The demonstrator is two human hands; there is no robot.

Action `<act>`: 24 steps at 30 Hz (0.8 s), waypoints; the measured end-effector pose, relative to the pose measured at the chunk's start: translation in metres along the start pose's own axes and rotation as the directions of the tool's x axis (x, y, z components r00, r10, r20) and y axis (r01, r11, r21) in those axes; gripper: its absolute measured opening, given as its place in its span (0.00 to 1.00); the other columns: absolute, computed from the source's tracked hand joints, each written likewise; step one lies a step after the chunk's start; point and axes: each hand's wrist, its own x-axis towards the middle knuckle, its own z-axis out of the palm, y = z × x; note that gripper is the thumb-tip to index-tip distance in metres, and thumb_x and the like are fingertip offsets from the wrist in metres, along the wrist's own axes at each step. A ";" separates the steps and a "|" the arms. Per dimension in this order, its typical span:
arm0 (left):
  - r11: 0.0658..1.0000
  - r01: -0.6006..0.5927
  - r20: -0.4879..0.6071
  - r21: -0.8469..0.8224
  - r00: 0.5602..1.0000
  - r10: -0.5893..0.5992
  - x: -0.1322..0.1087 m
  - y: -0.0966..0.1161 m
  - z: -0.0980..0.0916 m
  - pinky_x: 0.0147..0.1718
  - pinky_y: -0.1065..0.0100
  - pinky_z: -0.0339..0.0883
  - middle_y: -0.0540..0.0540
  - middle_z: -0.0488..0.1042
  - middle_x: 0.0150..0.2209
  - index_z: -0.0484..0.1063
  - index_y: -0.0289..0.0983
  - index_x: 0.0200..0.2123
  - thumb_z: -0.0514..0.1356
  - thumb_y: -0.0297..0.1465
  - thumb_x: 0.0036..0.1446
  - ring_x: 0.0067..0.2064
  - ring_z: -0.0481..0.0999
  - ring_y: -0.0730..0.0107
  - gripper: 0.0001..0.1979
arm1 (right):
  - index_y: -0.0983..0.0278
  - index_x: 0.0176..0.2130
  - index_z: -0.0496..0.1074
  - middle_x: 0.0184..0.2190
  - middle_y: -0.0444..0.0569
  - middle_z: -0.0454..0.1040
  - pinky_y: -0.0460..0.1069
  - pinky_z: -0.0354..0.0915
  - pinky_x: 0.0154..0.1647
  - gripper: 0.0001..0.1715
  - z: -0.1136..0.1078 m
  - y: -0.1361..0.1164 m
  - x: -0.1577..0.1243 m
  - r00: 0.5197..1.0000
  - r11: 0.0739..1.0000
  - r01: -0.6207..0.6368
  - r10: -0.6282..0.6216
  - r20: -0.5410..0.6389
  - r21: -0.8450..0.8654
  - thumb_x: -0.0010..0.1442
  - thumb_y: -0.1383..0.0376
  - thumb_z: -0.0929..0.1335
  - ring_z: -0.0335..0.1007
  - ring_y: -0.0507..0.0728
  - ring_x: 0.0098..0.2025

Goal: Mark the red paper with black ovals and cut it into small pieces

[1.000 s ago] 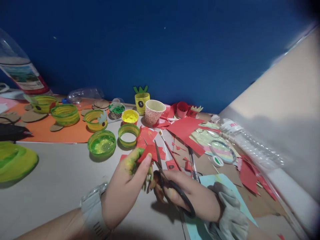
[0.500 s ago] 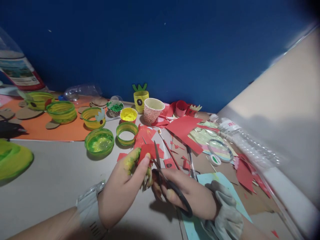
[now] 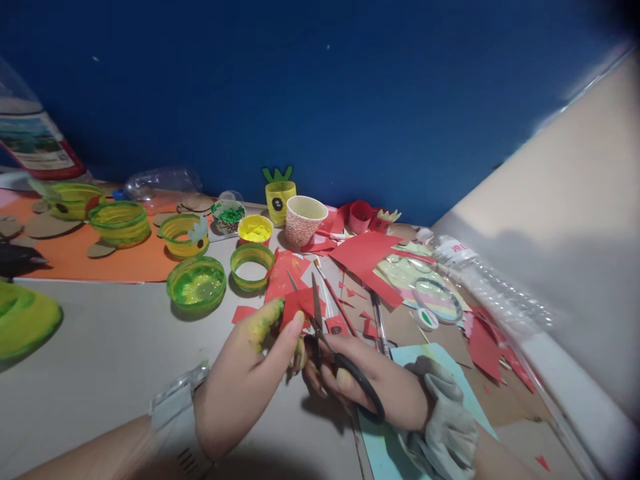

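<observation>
My left hand (image 3: 255,367), smeared with yellow and green paint, pinches a small piece of red paper (image 3: 296,307) between thumb and fingers. In my right hand (image 3: 370,373) are black-handled scissors (image 3: 361,385), their blades parted and pointing up beside the red piece. Both hands are close together over the front of the table. Behind them lie a larger red sheet (image 3: 367,257), small red scraps and a thin paintbrush (image 3: 336,297).
Green-and-yellow painted rings and bowls (image 3: 197,285) stand to the left, some on orange paper (image 3: 120,263). Paint cups (image 3: 255,230) and a patterned cup (image 3: 304,220) are at the back. A clear bottle (image 3: 490,280) lies right, near light-blue paper (image 3: 383,440).
The view has shifted slightly, moving the table items a little to the left. The scissors and red piece have tilted slightly; both hands keep their hold.
</observation>
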 end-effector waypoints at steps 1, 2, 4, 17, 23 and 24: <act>1.000 0.004 -0.001 0.005 1.000 -0.004 0.000 0.000 0.000 0.28 0.71 0.60 0.51 0.64 0.24 0.62 0.36 0.30 0.50 0.38 0.69 0.36 0.70 0.70 0.16 | 0.64 0.31 0.65 0.21 0.41 0.59 0.45 0.56 0.21 0.38 0.001 0.000 0.000 1.000 1.000 -0.002 0.002 -0.006 0.000 0.56 0.33 0.57 0.52 0.50 0.22; 1.000 0.009 -0.001 0.012 1.000 -0.009 0.000 -0.001 0.001 0.28 0.71 0.59 0.51 0.64 0.25 0.63 0.36 0.31 0.50 0.38 0.70 0.36 0.69 0.70 0.16 | 0.64 0.30 0.65 0.21 0.41 0.59 0.46 0.57 0.21 0.38 0.001 -0.001 0.000 1.000 1.000 -0.005 0.005 -0.020 0.002 0.56 0.33 0.57 0.52 0.50 0.22; 1.000 0.011 -0.001 0.015 1.000 -0.011 -0.001 -0.001 0.001 0.28 0.71 0.59 0.50 0.64 0.25 0.63 0.36 0.30 0.50 0.39 0.69 0.37 0.69 0.69 0.16 | 0.64 0.31 0.65 0.22 0.42 0.61 0.46 0.58 0.23 0.37 0.003 -0.002 -0.001 0.998 1.000 -0.008 0.009 -0.055 0.023 0.56 0.33 0.58 0.53 0.50 0.23; 1.000 0.002 0.020 0.002 1.000 -0.002 0.001 0.000 0.000 0.28 0.70 0.58 0.50 0.62 0.23 0.57 0.36 0.27 0.49 0.38 0.69 0.42 0.71 0.66 0.18 | 0.63 0.30 0.63 0.22 0.42 0.61 0.46 0.57 0.23 0.37 0.006 -0.004 -0.002 0.995 0.999 -0.014 0.016 -0.098 0.029 0.56 0.33 0.57 0.53 0.50 0.23; 1.000 -0.009 0.026 -0.008 1.000 0.010 0.002 0.000 0.000 0.28 0.70 0.57 0.52 0.62 0.24 0.58 0.36 0.27 0.50 0.38 0.69 0.33 0.68 0.71 0.18 | 0.63 0.30 0.63 0.22 0.43 0.61 0.46 0.57 0.20 0.38 0.002 -0.003 0.001 0.999 1.000 -0.018 0.018 -0.035 0.018 0.55 0.32 0.57 0.54 0.50 0.22; 1.000 -0.010 0.028 -0.012 1.000 0.010 0.002 0.000 0.000 0.28 0.70 0.57 0.52 0.62 0.24 0.58 0.36 0.27 0.50 0.38 0.69 0.30 0.66 0.72 0.18 | 0.63 0.29 0.63 0.22 0.43 0.61 0.46 0.58 0.21 0.38 0.002 -0.002 0.001 0.999 1.000 -0.017 0.017 -0.039 0.008 0.55 0.32 0.56 0.53 0.50 0.22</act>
